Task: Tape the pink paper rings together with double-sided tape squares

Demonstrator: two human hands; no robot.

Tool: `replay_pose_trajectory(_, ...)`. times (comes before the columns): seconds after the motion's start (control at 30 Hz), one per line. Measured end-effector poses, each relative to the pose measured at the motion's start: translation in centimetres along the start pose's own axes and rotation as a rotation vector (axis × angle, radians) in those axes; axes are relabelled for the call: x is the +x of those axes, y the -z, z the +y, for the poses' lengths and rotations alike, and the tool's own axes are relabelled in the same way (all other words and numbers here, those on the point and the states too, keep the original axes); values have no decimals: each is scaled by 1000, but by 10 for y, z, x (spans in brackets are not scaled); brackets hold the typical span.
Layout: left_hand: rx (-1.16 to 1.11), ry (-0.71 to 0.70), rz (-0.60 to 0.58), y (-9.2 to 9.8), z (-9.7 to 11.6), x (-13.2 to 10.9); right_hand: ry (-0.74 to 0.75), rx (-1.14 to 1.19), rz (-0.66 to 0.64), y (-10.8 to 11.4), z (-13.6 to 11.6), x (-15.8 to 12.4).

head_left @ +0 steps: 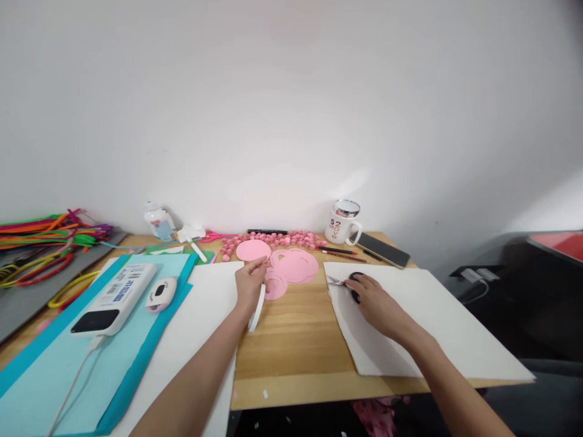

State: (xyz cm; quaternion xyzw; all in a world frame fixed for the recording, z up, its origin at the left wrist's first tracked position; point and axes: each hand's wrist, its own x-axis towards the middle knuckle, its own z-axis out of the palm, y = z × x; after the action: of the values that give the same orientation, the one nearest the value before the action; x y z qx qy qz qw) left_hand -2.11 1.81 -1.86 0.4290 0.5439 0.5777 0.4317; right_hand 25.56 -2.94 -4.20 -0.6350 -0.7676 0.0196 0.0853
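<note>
My left hand (249, 284) is closed on a thin white paper piece (257, 311), seen nearly edge-on below the fingers. Just beyond this hand lie flat pink paper circles (297, 267), some overlapping. On the right, my right hand (374, 302) has its fingers on the black handles of a pair of scissors (337, 281). The scissors' blades point left across the near-left part of a white sheet (437, 315). My palm hides part of the handles.
Pink pom-pom-like balls (298, 240) line the wall beside a white mug (344, 223), pencils (339, 250) and a phone (382, 250). At left, a white power bank (116, 300) with a cable rests on blue sheets (136, 370). Colourful pipe cleaners (45, 233) lie far left.
</note>
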Motion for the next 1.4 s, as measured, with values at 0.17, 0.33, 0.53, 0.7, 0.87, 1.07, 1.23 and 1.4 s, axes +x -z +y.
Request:
replay_pose_trajectory(0.17,7,2,-9,-1,2,-2,71,82,-96,17,-2,2)
replay_pose_trajectory(0.33,25,22,-6,-1,1,-1,-21,123,-96,24,-6,5)
replay_pose_trajectory(0.53,38,7,-20,-1,2,-2,-104,768,91,23,-32,9)
replay_pose_trajectory(0.7,32,-3,-26,-1,3,-2,32,1324,-59,20,-75,7)
replay_pose_trajectory(0.87,27,-1,-21,-1,2,-1,127,1333,-151,12,-105,2)
replay_pose_trajectory(1.07,21,17,-25,-2,2,-2,220,1062,-161,7,-113,-2)
replay_pose_trajectory(1.23,46,12,-18,-2,0,-2,267,751,-137,15,-122,-3)
replay_pose_trajectory(1.4,59,-9,-8,0,-5,1,302,579,-104,13,-133,0)
